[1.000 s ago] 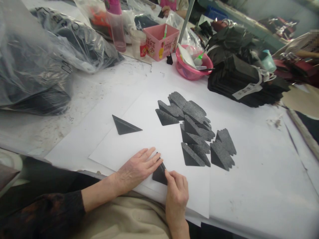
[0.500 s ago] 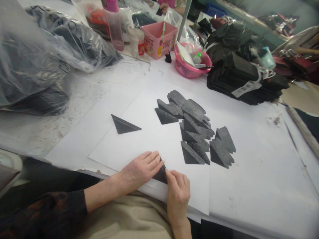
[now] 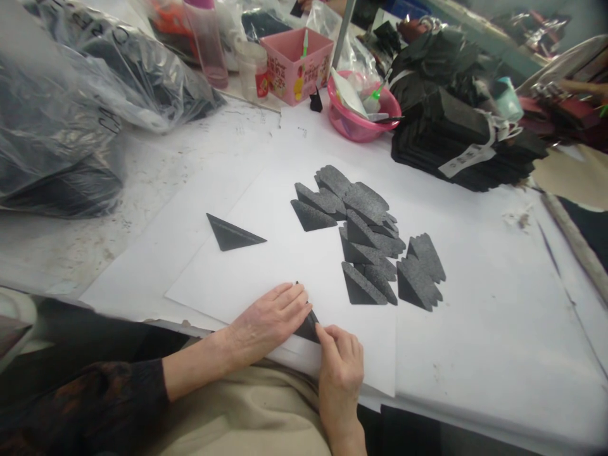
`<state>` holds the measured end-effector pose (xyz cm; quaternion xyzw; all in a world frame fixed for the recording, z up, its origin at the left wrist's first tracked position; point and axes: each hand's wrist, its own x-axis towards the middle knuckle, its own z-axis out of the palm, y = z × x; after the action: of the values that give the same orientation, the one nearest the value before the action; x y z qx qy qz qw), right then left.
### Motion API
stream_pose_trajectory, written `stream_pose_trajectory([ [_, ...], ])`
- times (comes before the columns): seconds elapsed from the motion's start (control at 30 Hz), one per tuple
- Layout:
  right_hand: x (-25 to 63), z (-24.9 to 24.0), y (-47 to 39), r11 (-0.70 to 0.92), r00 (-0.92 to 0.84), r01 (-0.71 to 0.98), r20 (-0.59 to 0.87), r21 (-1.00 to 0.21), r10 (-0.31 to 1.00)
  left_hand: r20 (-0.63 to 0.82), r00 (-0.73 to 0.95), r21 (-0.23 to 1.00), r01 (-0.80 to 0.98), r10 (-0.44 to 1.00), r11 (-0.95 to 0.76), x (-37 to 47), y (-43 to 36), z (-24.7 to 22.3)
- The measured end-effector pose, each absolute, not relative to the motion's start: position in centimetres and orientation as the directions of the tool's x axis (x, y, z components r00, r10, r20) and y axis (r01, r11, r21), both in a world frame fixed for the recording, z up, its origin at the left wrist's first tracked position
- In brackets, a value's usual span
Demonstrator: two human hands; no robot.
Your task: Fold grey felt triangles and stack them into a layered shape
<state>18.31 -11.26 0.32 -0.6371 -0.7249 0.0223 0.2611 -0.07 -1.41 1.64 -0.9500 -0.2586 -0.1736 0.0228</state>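
Near the table's front edge, my left hand [image 3: 275, 315] lies flat over a black triangular piece [image 3: 308, 329], fingers stretched out and side by side; its thumb is hidden. Thumb and fingers of my right hand [image 3: 342, 364] are closed at the lower right corner of that same piece. Much of the piece is covered by the left hand. Up and to the left, a single folded black triangle [image 3: 234, 234] lies on the white paper [image 3: 280, 259]. Beyond my hands, several overlapping black pieces with speckled grey flaps [image 3: 363, 234] are spread out, and a smaller group [image 3: 420, 275] sits to their right.
Clear plastic bags [image 3: 61, 126] with dark contents fill the left. At the back stand a pink bottle [image 3: 209, 47], a jar [image 3: 251, 69], a pink box [image 3: 294, 69] and a pink basin [image 3: 354, 123]. Stacked black material [image 3: 460, 139] is at the back right. Another person's hand shows at the top.
The view has shifted slightly, so the scene sits a little higher and to the left. Both hands stay on the black piece, with the left hand's fingers shifted slightly along it.
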Motion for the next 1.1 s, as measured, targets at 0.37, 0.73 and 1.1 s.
stream_pose_trajectory([
  [0.37, 18.8, 0.5, -11.2, 0.200, -0.028, 0.878, 0.369, -0.435, 0.929, 0.329, 0.810, 0.092, 0.485, 0.486, -0.870, 0.3, -2.1, 2.1],
  [0.73, 18.5, 0.6, -11.3, 0.154, 0.012, 0.887, 0.355, -0.435, 0.935, 0.370, 0.768, 0.100, 0.526, 0.522, -0.845, 0.3, -2.3, 1.3],
  [1.1, 19.1, 0.6, -10.9, 0.191, -0.031, 0.889, 0.362, -0.416, 0.932, 0.392, 0.817, 0.115, 0.414, 0.424, -0.903, 0.9, -1.7, 1.4],
])
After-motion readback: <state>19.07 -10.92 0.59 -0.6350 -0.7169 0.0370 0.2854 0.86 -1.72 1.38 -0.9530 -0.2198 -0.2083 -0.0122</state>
